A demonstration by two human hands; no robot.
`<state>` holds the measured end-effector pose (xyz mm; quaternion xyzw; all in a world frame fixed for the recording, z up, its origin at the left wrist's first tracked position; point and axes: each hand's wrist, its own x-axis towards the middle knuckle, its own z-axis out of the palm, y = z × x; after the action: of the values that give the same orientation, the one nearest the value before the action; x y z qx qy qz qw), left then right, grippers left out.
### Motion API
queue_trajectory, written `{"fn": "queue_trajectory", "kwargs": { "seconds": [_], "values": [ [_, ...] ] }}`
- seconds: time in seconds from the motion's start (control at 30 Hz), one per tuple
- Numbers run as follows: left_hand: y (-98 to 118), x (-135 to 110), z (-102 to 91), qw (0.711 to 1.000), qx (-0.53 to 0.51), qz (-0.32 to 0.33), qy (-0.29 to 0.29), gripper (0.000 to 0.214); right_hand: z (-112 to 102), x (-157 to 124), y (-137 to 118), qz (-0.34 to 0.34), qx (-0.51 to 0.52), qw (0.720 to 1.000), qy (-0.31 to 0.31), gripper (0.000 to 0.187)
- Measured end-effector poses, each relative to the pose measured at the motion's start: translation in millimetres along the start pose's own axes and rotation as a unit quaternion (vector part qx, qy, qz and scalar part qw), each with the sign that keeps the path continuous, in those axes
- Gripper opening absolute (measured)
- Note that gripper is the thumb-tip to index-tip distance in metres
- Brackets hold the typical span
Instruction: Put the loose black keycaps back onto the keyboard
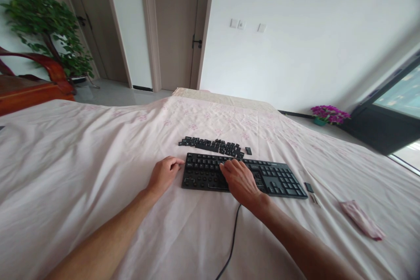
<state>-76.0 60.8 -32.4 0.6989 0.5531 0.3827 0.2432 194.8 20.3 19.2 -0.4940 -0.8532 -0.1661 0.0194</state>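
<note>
A black keyboard (277,179) lies on the pink bedsheet, with keycaps off much of its left lower part and bare switch positions showing. My left hand (164,173) is closed at the keyboard's left end, fingertips against its upper left edge. Over the middle of the keyboard is my right hand (239,178), fingers bent together and down on the key rows. Whether a keycap is between those fingertips is hidden. Just beyond the keyboard lie several loose black keycaps (206,145) in a cluster, among them a long space bar. One keycap (248,151) sits slightly apart.
Right of the keyboard are a small black piece (308,187) and a thin metallic tool (315,200). A folded pink cloth item (361,219) lies farther right. The keyboard's cable (233,240) runs toward me. A wooden chair (36,78) stands at left.
</note>
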Motion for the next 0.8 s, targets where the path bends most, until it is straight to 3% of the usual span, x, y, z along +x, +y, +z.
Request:
{"fn": "queue_trajectory", "kwargs": {
  "seconds": [0.2,0.33,0.5,0.67,0.8],
  "values": [
    [1.3,-0.9,-0.5,1.000,0.003,-0.001,-0.003,0.031,-1.3,-7.9,-6.6,0.014,0.006,1.000,-0.018,0.047],
    [0.7,0.1,0.1,1.000,0.004,0.002,-0.004,0.031,-3.7,1.4,17.9,0.022,0.085,0.996,-0.023,0.049],
    [-0.4,1.8,0.9,1.000,0.001,0.001,-0.007,0.031,4.1,46.4,62.9,0.136,0.160,0.977,0.029,0.038],
    [0.3,1.6,1.2,1.000,-0.003,-0.004,-0.006,0.030,23.1,105.0,80.5,0.213,0.129,0.968,-0.026,0.030],
    [1.7,1.8,0.3,1.000,-0.012,-0.008,-0.006,0.031,37.1,135.0,82.6,0.238,0.115,0.963,-0.047,0.030]
  ]
}}
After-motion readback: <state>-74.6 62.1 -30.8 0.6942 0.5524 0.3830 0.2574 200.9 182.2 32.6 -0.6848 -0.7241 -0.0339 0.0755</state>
